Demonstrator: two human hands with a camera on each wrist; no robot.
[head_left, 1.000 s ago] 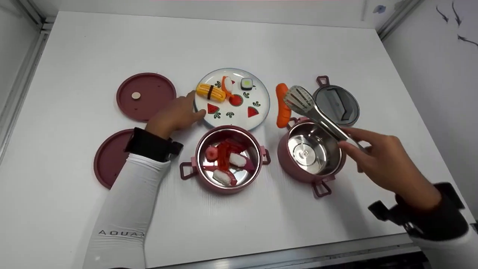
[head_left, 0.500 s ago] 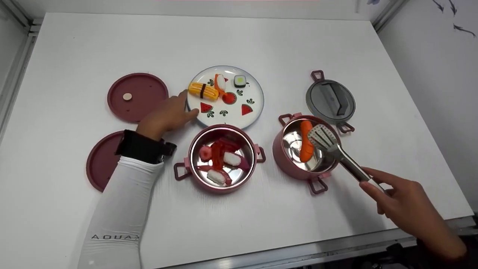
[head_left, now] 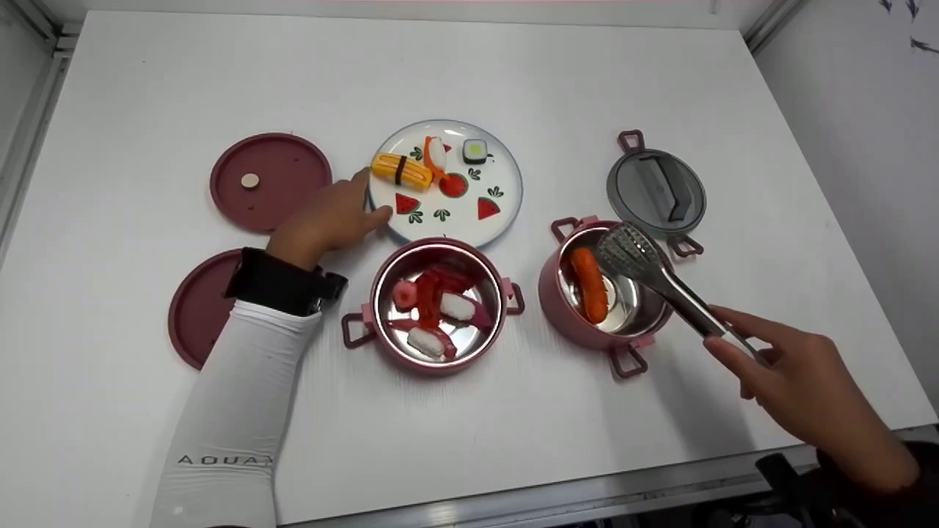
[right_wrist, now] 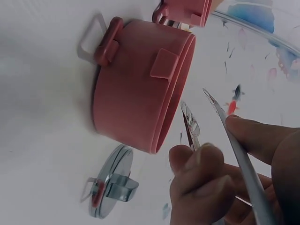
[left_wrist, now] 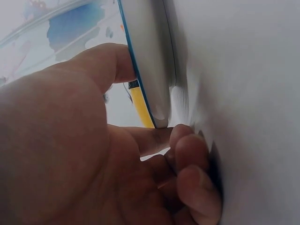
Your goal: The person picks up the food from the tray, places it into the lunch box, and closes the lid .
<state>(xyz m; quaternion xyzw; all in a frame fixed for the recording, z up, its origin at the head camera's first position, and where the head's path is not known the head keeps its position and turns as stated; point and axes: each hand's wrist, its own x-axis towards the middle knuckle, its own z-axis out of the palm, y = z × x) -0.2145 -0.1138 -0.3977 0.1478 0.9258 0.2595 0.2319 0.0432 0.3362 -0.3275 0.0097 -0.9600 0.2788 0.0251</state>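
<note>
In the head view my left hand (head_left: 323, 218) holds the left rim of a white plate (head_left: 458, 229) printed with watermelons. The left wrist view shows the thumb over the plate's blue rim (left_wrist: 133, 61) and the other fingers bent at its edge. My right hand (head_left: 796, 381) grips metal serving tongs (head_left: 689, 304) by their handle. Their slotted heads stand apart above the right pink pot (head_left: 579, 330), over its far side. An orange toy sausage (head_left: 590, 284) lies inside that pot, free of the tongs. On the plate sit yellow toy sushi (head_left: 402, 170), orange-and-white toy sushi (head_left: 435, 155) and a toy sushi roll (head_left: 475, 151).
A second pink pot (head_left: 440, 370) with several toy foods stands just in front of the plate. Two dark red round lids (head_left: 282, 198) lie at the left, one partly under the left arm. A grey pot lid (head_left: 638, 198) with handles lies behind the right pot.
The tongs carried the orange toy sausage from beside the plate into the right pot and let it go. They then lifted slightly. The left hand has stayed at the plate.
</note>
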